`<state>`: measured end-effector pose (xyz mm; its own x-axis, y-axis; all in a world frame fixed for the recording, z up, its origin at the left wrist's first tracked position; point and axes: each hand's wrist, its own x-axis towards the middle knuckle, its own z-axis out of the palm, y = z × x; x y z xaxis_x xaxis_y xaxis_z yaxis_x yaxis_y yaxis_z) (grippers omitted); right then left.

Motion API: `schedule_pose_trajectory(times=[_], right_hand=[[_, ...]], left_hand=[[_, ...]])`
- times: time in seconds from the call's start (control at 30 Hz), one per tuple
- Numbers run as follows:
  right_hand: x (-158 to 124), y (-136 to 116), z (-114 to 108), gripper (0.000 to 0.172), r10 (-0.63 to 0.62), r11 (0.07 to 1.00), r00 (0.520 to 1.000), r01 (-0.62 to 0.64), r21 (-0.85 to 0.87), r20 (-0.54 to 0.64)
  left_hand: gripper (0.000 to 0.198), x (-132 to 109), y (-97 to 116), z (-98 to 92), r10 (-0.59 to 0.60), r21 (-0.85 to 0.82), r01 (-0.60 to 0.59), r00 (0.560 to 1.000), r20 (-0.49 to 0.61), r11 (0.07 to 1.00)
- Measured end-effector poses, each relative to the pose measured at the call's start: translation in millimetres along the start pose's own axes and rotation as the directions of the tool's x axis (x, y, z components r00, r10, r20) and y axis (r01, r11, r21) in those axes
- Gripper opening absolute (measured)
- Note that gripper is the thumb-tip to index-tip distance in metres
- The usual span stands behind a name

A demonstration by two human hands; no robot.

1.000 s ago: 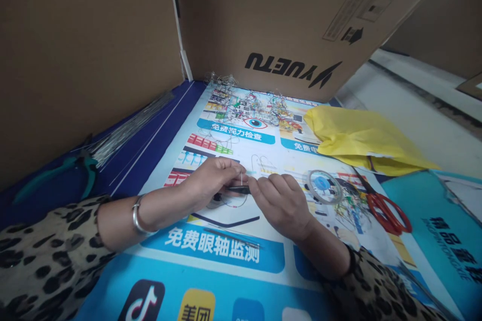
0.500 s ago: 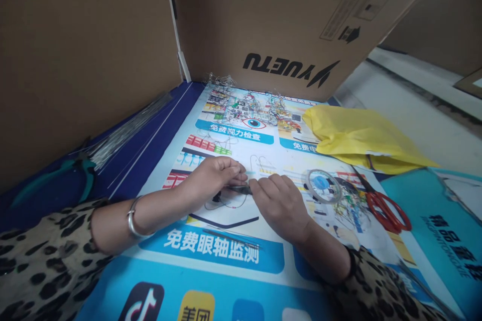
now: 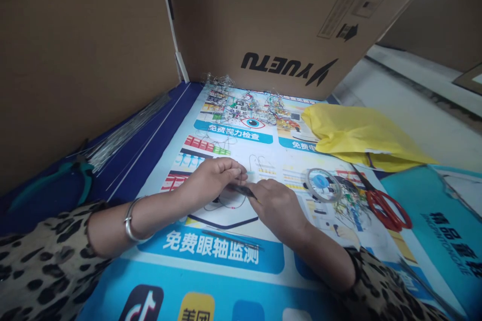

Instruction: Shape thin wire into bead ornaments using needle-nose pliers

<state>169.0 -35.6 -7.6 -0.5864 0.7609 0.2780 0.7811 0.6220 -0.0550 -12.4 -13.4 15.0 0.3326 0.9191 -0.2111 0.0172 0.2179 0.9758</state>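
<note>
My left hand (image 3: pixel 220 176) is closed in a pinch on a thin wire (image 3: pixel 232 207), which curves below the fingers over the printed sheet. A small red spot shows on its loop. My right hand (image 3: pixel 280 205) is wrapped around a dark-tipped metal tool that looks like small pliers (image 3: pixel 244 190). The tool's tip points left and reaches the left fingertips; its handles are hidden in the palm. Just beyond the hands lies another bent thin wire (image 3: pixel 257 161).
Teal-handled pliers (image 3: pixel 88 180) and a bundle of straight wires (image 3: pixel 124 133) lie left. Tangled wire pieces (image 3: pixel 276 105) sit at the back by a cardboard wall (image 3: pixel 241 15). To the right are a tape roll (image 3: pixel 308 186), red scissors (image 3: pixel 380 206) and a yellow bag (image 3: pixel 361 133).
My right hand has turned slightly and its knuckles have dropped, showing more of the dark tool. My left hand keeps its pinch in nearly the same place.
</note>
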Motion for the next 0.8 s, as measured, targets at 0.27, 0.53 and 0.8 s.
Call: schedule_pose_trajectory(times=[0.27,0.53,0.8], right_hand=[[-0.1,-0.1,-1.5,0.015,0.064,0.994,0.996,-0.069,0.088,0.064],[-2.0,1.8,0.8,0.017,-0.066,0.993,0.994,0.057,-0.103,-0.086],[-3.1,7.6,-2.5,0.016,-0.062,0.996,0.976,0.046,-0.082,-0.209]], left_hand=[[0.019,-2.2,1.4,-2.7,0.065,0.094,-0.073,0.995,0.080,0.993],[0.015,4.7,2.1,-5.1,-0.144,-0.223,0.136,0.989,-0.021,0.965],[0.021,3.8,2.5,-6.1,-0.165,-0.181,0.157,0.986,-0.025,0.971]])
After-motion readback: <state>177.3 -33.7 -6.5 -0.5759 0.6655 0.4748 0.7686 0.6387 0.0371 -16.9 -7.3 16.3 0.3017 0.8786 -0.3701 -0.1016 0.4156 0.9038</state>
